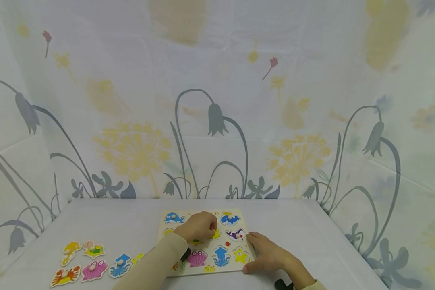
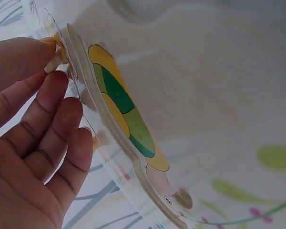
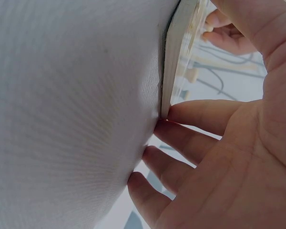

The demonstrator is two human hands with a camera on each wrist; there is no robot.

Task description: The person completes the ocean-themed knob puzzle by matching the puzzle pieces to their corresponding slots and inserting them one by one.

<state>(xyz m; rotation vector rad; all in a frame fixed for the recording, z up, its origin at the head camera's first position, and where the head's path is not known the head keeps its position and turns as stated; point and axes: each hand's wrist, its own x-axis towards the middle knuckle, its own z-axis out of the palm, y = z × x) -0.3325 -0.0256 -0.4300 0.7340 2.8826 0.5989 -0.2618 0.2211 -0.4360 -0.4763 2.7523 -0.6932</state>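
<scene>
- We see the left hand (image 1: 197, 226) pinching a small, pale, rounded knob (image 2: 52, 65) over the flat, cream, rectangular board (image 1: 197, 271).
- We find the right hand (image 1: 270, 253), fingers extended, touching its edge.

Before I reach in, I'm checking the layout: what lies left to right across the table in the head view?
Crab piece, pink shell piece, blue octopus piece, partly hidden yellow piece, puzzle board, right hand at the board's right edge.

Head view: flat, diffuse, slightly dim light; white floral-print backdrop (image 1: 311, 80) evenly lit. Left wrist view: dim, greyish; pale green leaf-shaped print (image 2: 233, 192) blurred. Right wrist view: white textured tabletop (image 3: 76, 105) greyed, bare right hand (image 3: 233, 157) shaded.
</scene>
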